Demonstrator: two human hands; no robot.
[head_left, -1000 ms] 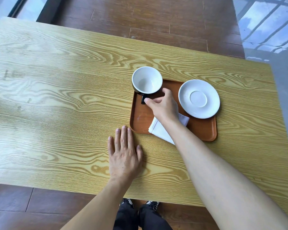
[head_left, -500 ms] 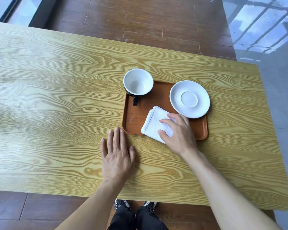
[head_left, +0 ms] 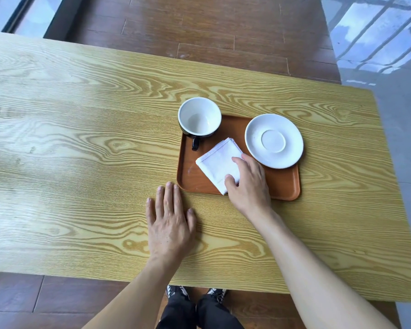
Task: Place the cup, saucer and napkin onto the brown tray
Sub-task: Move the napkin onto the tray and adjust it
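Table [head_left: 81,150] of light wood with strong grain fills most of the view, its long axis going from left to right. On its right half lies the brown tray [head_left: 282,186], a rectangle with rounded corners; its long side runs along the long side of the table.

On the far right part of the tray sits the white saucer [head_left: 274,140], flat and upright, and its right edge reaches over the tray rim. At the far left corner stands the cup [head_left: 199,116], white inside and dark outside, mouth up and empty. Its dark handle [head_left: 195,143] points toward the person, and its far side hangs past the back rim of the tray.

Between cup and saucer, nearer to the person, lies the folded white napkin [head_left: 217,162]. It is turned like a diamond, one corner pointing away to the gap between cup and saucer, the opposite corner pointing to the near rim of the tray.

The right hand [head_left: 247,184] rests on the near right part of the napkin. The fingers are loosely curved, thumb and fingertips touching the cloth; I cannot tell if they pinch it or only press on it. The saucer is just beside this hand, the cup is further.

The left hand [head_left: 170,222] lies flat on the table, palm down, fingers stretched and close together, holding nothing. Its fingertips are just beside the near left corner of the tray.
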